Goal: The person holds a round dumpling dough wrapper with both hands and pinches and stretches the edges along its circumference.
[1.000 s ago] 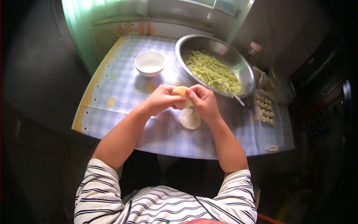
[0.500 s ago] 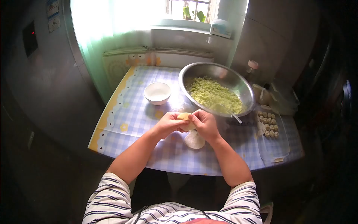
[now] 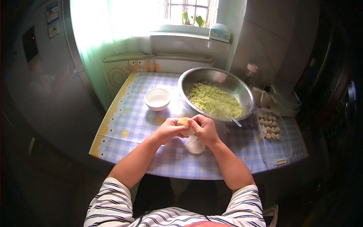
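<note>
Both hands meet above the checked tablecloth, gripping a pale yellow dumpling wrapper (image 3: 184, 121) by its edges. My left hand (image 3: 170, 130) pinches one side, while the closed fingers of my right hand (image 3: 206, 130) hold the other. A paler part of the wrapper shows between the hands; whether filling lies inside cannot be seen. Just below my right hand, a whitish rounded pile (image 3: 195, 145), apparently floury wrappers, rests on the table. Beyond the hands stands a large steel bowl (image 3: 183, 97) with chopped green filling (image 3: 215, 99) and a spoon (image 3: 235, 121) leaning on its rim.
A white bowl (image 3: 157, 99) stands at the left. On the right, a clear plastic tray (image 3: 278, 151) holds rows of small shaped dumplings (image 3: 269, 126). Behind it are clear containers (image 3: 285, 102) and a jar with a pink lid (image 3: 252, 67). The table's front edge faces my body.
The camera view has shifted slightly, so the table and bowls appear a little lower and farther left. Both hands keep hold of the wrapper, with small finger movements at its edge.
</note>
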A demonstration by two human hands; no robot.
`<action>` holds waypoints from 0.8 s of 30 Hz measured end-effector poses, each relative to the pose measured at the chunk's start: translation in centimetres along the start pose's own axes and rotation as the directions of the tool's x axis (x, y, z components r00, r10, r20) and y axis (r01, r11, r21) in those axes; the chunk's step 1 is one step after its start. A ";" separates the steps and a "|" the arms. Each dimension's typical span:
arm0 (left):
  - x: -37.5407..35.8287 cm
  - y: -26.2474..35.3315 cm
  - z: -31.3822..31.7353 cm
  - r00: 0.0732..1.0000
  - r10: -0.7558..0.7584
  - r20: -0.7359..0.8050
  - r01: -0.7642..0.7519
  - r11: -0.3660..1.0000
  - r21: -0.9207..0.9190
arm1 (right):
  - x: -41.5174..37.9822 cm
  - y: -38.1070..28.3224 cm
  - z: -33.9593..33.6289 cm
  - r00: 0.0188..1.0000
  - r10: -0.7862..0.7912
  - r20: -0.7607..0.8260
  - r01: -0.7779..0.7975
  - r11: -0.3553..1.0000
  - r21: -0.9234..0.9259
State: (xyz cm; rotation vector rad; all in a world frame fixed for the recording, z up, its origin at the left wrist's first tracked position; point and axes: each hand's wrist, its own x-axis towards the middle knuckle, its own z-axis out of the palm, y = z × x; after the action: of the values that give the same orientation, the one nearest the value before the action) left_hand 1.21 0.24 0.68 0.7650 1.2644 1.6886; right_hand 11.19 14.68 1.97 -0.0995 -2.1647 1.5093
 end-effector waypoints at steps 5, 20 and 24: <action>0.1 -0.3 -0.2 1.000 0.011 0.006 -0.011 1.000 -0.001 | 0.1 0.2 0.0 1.000 0.019 0.012 -0.020 1.000 0.021; 0.0 -0.1 -0.2 1.000 0.013 -0.004 -0.013 1.000 -0.002 | -0.2 -0.7 0.1 1.000 -0.004 -0.002 0.003 0.999 -0.038; 0.0 0.2 0.0 1.000 0.013 -0.023 -0.013 1.000 0.013 | -0.2 -0.4 0.1 1.000 0.012 -0.013 -0.012 1.000 0.023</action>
State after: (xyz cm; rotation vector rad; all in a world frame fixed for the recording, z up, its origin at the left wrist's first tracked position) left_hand 1.16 0.17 0.85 0.7656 1.2898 1.7055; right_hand 11.39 14.33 2.21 -0.1147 -2.1397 1.5357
